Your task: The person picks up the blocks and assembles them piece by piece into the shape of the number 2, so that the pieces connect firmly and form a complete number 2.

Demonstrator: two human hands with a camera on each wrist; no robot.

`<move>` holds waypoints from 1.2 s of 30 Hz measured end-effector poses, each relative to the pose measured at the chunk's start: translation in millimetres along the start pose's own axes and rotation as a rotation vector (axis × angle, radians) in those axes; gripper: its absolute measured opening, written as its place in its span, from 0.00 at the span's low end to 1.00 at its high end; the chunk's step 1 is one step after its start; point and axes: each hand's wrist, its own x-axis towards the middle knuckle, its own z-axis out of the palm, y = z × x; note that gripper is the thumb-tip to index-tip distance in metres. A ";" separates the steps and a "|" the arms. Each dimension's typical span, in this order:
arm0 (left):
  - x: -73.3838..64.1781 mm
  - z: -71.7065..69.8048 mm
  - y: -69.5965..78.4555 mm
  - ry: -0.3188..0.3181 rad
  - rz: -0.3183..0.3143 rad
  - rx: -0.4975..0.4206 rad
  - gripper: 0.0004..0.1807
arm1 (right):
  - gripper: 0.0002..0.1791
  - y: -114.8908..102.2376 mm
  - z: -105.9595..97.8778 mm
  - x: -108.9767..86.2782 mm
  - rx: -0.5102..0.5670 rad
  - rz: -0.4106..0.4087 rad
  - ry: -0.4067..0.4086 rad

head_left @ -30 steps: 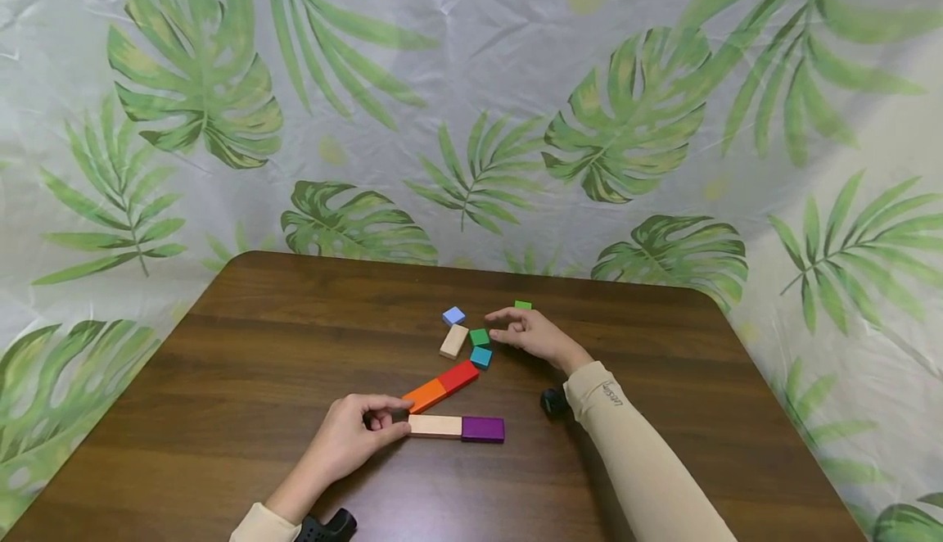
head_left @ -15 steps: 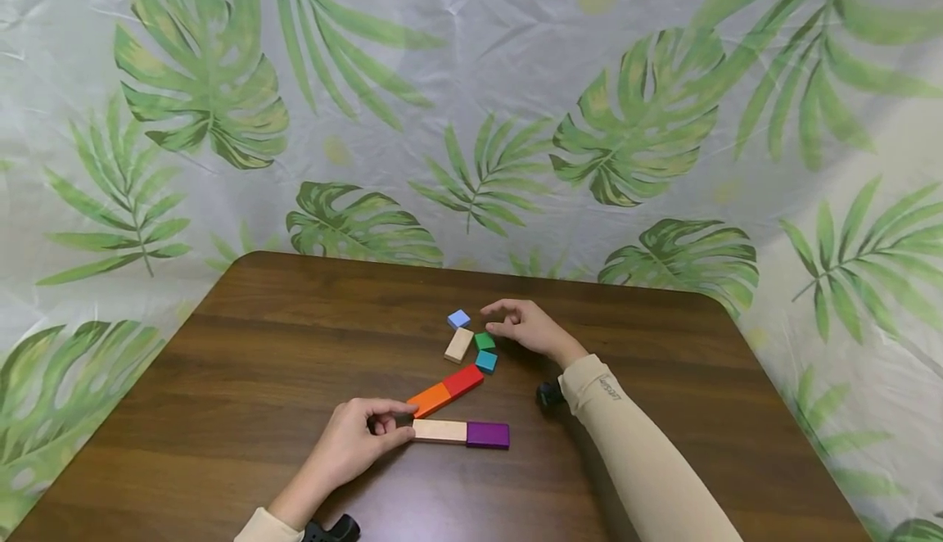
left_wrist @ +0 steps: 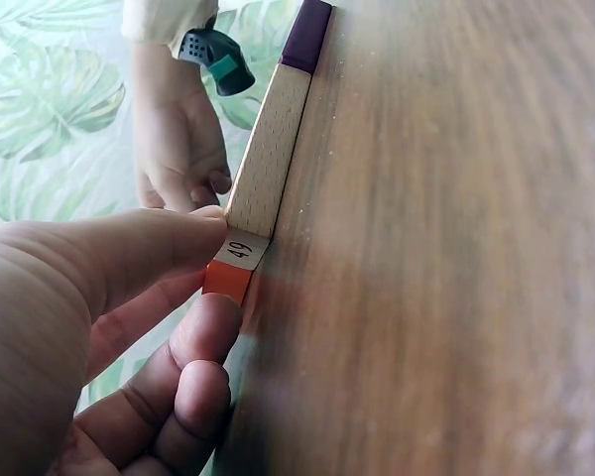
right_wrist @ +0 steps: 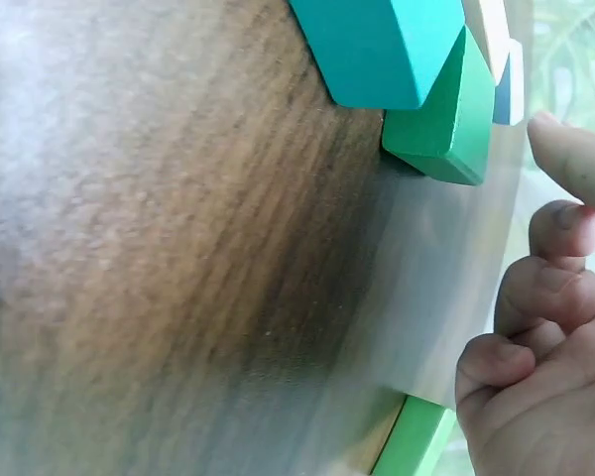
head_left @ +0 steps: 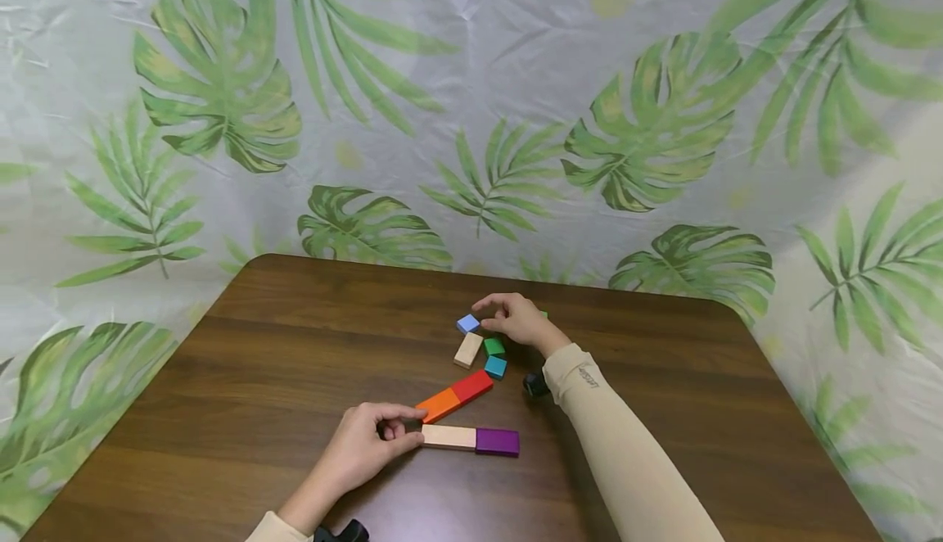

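In the head view, the left hand (head_left: pixel 364 444) pinches the left ends of the orange rectangular block (head_left: pixel 438 404) and pale wooden rectangular block (head_left: pixel 448 436) on the brown wooden surface (head_left: pixel 221 411), while the right hand (head_left: pixel 519 318), fingers apart and empty, hovers just beside the small light-blue block (head_left: pixel 467 324). The left wrist view shows the thumb at the pale block's end, apparently steadying it. In the right wrist view, the small green block (right_wrist: pixel 446 124) and teal block (right_wrist: pixel 377 50) sit nearby, so picking up the light-blue block, seemingly the step in hand, calls for a careful pinch.
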 end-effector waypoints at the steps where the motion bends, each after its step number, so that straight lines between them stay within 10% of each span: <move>1: 0.0 0.3 -0.2 0.000 0.003 0.002 0.12 | 0.17 -0.5 0.1 0.7 -0.007 0.002 -0.003; 36: 1.4 -0.1 0.1 -0.005 -0.006 0.017 0.12 | 0.17 -7.8 15.3 16.9 -0.063 0.032 -0.069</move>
